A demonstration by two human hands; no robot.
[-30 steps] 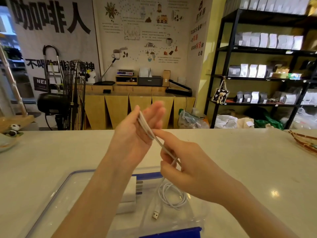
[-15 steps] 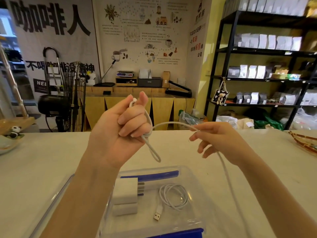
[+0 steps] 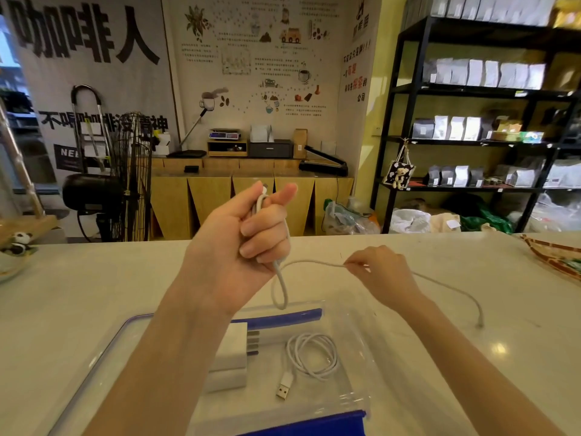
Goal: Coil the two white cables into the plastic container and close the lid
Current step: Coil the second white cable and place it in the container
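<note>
I saw the left hand [image 3: 239, 247] raised above the desk [image 3: 94, 294], fingers curled shut around several loops of the loose white cable [image 3: 281, 291], one loop hanging below the fist. The right hand [image 3: 382, 272] pinched the same cable between thumb and fingertips, just right of the left fist. From there the cable trailed across the desk toward its right edge, its plug end lying on the surface. The clear plastic container [image 3: 355, 357] sat at the near edge of the desk, open, with the coiled white cable [image 3: 311, 357] already inside, beside white charger blocks [image 3: 231, 357]. Its lid [image 3: 103, 347] lay just left of it.
</note>
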